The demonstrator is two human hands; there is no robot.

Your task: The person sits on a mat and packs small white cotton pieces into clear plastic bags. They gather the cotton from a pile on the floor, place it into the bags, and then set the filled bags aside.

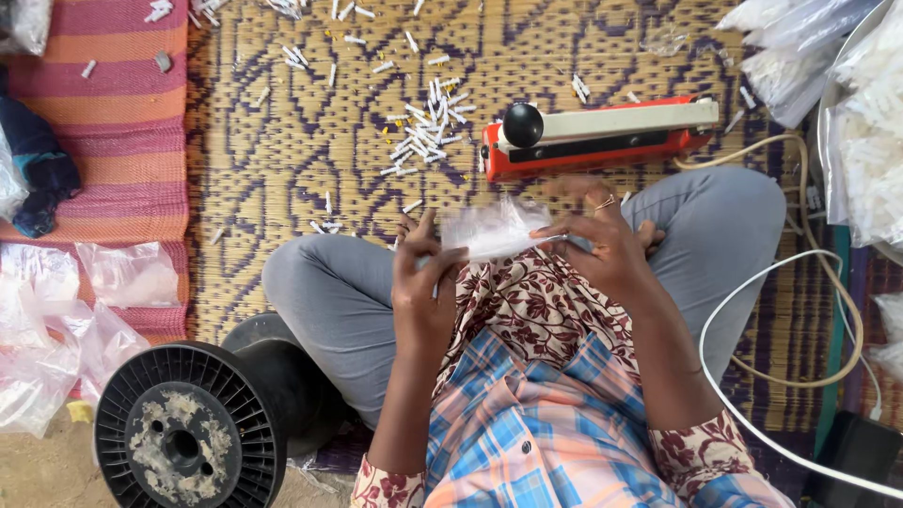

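Seated cross-legged on a woven straw mat (282, 160) patterned in brown and yellow, with a striped pink-and-orange mat (118, 122) alongside. Nearest the camera, a black plastic spool (188, 428) lying flat beside the knee, and a white cable (752, 310) looping over the other leg. Above the lap, a small clear plastic bag (494, 230) held between both hands, blurred, contents hard to make out. Left hand (425, 282) closed around one end of the bag, fingers curled and thumb pressing. Right hand (602, 245) partly open, fingertips pinching the other end, a ring on one finger. Just beyond, a red and cream heat sealer (597, 136) with a black knob, arm down, nothing in it. Further out, a loose heap of small white plastic pieces (428, 136) scattered over the mat, not bagged. Off to one side, empty clear bags (56, 310) in a pile; at the far corner, filled bags (865, 141) stacked in a basin. Judging from that: some packs done, this one in hand not yet sealed, many pieces left.
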